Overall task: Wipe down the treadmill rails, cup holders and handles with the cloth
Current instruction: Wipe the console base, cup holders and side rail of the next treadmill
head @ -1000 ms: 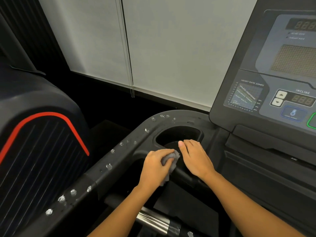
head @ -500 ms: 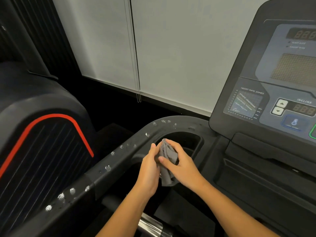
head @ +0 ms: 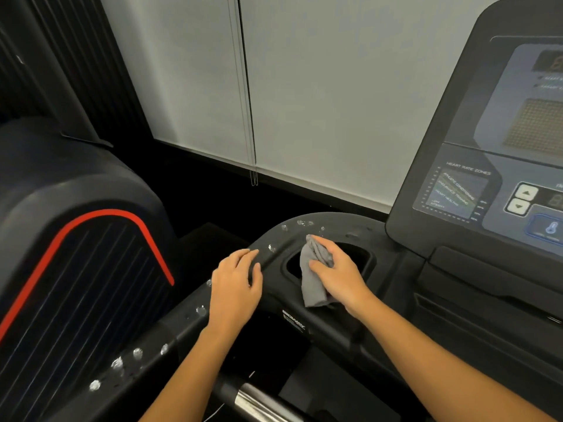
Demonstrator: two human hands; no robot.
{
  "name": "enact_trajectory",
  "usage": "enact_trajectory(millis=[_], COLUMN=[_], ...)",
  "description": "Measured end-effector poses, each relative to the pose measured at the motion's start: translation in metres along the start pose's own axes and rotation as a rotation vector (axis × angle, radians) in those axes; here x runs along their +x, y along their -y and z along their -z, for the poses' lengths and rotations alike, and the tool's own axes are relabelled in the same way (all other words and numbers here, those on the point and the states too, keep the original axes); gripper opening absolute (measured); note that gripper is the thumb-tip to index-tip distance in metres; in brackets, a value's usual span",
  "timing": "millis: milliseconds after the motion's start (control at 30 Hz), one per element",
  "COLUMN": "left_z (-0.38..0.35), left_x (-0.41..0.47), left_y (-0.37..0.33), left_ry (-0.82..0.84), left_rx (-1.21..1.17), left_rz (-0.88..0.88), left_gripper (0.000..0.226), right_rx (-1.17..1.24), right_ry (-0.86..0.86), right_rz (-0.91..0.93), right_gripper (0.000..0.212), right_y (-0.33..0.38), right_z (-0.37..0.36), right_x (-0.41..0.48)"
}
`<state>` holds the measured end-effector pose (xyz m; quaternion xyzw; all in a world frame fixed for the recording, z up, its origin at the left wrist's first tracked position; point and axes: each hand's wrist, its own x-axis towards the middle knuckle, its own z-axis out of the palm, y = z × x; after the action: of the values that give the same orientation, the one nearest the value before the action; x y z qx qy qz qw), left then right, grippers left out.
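Head view centre: cloth (head: 311, 287) was pinched by right hand (head: 341, 277) over cup holder (head: 361, 254) for wiping, rail (head: 179, 327) braced by flat, empty left hand (head: 236, 287).

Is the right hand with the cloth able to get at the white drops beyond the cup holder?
Probably yes: the right hand holds the cloth over the cup holder, and the drops lie just past it with nothing between.
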<state>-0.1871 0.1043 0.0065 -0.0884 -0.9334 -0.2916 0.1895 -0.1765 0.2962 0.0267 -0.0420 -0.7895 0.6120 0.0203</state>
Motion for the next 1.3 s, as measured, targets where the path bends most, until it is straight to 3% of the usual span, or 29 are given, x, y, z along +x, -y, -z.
enact_trajectory(millis=[133, 300, 467, 767, 1000, 1200, 1300], left_z=[-0.007, -0.017, -0.022, -0.021, -0.022, -0.021, -0.020], left_x=[0.027, 0.037, 0.037, 0.038, 0.038, 0.039, 0.039], left_y=[0.018, 0.028, 0.032, 0.032, 0.032, 0.032, 0.030], left_ry=[-0.005, -0.022, -0.008, -0.030, -0.015, 0.004, 0.020], left_rx=[0.209, 0.340, 0.330, 0.273, 0.254, 0.197, 0.174], left_rz=[-0.106, -0.181, -0.212, -0.139, -0.128, -0.083, -0.066], left_gripper=[0.044, 0.040, 0.040, 0.040, 0.040, 0.045, 0.047], right_rx=[-0.142, -0.445, -0.846, -0.754, -0.797, -0.745, -0.748], right_ry=[-0.024, 0.064, 0.211, 0.303, 0.169, 0.263, 0.290], right_rz=[0.125, 0.351, 0.302, 0.462, 0.258, 0.466, 0.468], right_gripper=[0.053, 0.051, 0.060, 0.057, 0.059, 0.058, 0.058], right_y=[0.015, 0.007, -0.006, -0.015, -0.009, -0.016, -0.023], right_z=[-0.014, -0.039, -0.058, -0.066, -0.044, -0.067, -0.052], right_x=[0.026, 0.070, 0.098, 0.068, 0.102, 0.060, 0.057])
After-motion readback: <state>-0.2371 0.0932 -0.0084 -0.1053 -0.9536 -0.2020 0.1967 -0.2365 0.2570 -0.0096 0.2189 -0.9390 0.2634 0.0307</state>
